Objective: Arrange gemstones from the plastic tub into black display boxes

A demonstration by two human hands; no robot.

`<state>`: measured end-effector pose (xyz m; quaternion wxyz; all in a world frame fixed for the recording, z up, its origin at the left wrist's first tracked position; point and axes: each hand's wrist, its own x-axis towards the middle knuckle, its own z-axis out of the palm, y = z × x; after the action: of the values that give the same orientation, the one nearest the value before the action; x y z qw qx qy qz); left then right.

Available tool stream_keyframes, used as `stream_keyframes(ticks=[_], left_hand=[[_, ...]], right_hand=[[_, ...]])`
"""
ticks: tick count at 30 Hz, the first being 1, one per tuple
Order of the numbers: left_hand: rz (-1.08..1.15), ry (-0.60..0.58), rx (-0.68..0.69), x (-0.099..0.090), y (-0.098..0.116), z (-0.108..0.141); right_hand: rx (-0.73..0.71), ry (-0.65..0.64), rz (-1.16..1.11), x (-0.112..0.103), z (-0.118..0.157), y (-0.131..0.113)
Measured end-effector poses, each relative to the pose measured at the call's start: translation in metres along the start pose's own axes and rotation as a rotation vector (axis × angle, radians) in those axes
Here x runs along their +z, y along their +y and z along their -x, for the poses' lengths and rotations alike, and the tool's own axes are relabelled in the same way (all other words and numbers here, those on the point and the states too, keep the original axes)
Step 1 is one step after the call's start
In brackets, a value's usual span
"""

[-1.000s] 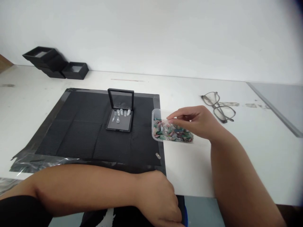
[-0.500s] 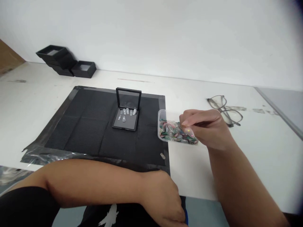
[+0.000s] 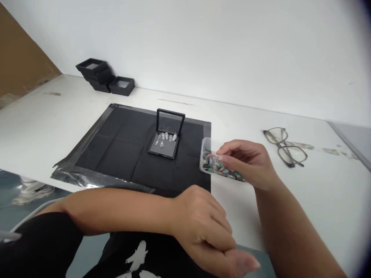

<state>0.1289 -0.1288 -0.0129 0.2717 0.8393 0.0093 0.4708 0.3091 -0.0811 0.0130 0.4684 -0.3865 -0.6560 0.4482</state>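
My right hand (image 3: 249,162) is over the right part of a clear plastic box (image 3: 202,156) filled with many colourful press-on nails (image 3: 214,162). Its thumb and fingertips pinch together at the nails; what lies between them is too small to make out. My left hand (image 3: 205,227) rests low at the table's front edge, fingers curled and thumb pointing right, with nothing visible in it. On the black mat (image 3: 121,143) stands an open black case (image 3: 162,150), its clear lid raised, with several pale glittery nails (image 3: 166,136) on the grey pad.
Glasses (image 3: 285,148) lie on the white table (image 3: 319,193) at the right. Black frame boxes (image 3: 97,73) are stacked at the back left, with a single one (image 3: 122,85) beside them against the wall.
The view has shifted left. The pink-dotted nail that showed in my right hand is no longer visible, and its fingers are lower in the box. My left hand has risen and its thumb now shows.
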Motion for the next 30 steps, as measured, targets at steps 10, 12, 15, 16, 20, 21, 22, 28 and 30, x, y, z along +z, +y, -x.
stream_keyframes(ticks=[10, 12, 15, 16, 20, 21, 22, 28, 30], left_hand=[[-0.426, 0.223, -0.156, -0.067, -0.028, -0.004], [-0.462, 0.196, -0.197, -0.070, -0.033, -0.002], [-0.476, 0.171, -0.211, -0.072, -0.035, -0.001], [-0.475, 0.170, -0.206, -0.072, -0.034, -0.002], [-0.430, 0.188, -0.207, -0.075, -0.035, -0.002], [-0.422, 0.191, -0.216, -0.075, -0.036, -0.002], [-0.420, 0.190, -0.229, -0.076, -0.037, -0.001], [-0.360, 0.124, -0.245, -0.079, -0.043, 0.000], [-0.279, 0.148, -0.217, -0.079, -0.042, -0.001]], right_hand=[[-0.024, -0.125, 0.251, 0.019, 0.004, -0.011], [-0.049, -0.096, 0.295, 0.023, 0.005, -0.011], [-0.078, -0.037, 0.345, 0.024, 0.007, -0.011], [-0.089, -0.020, 0.355, 0.023, 0.007, -0.012], [-0.140, 0.039, 0.397, 0.022, 0.010, -0.014], [-0.148, 0.055, 0.409, 0.022, 0.011, -0.014], [-0.149, 0.066, 0.418, 0.022, 0.011, -0.014], [-0.102, 0.049, 0.300, 0.022, 0.013, -0.011], [-0.082, 0.017, 0.171, 0.018, 0.010, -0.011]])
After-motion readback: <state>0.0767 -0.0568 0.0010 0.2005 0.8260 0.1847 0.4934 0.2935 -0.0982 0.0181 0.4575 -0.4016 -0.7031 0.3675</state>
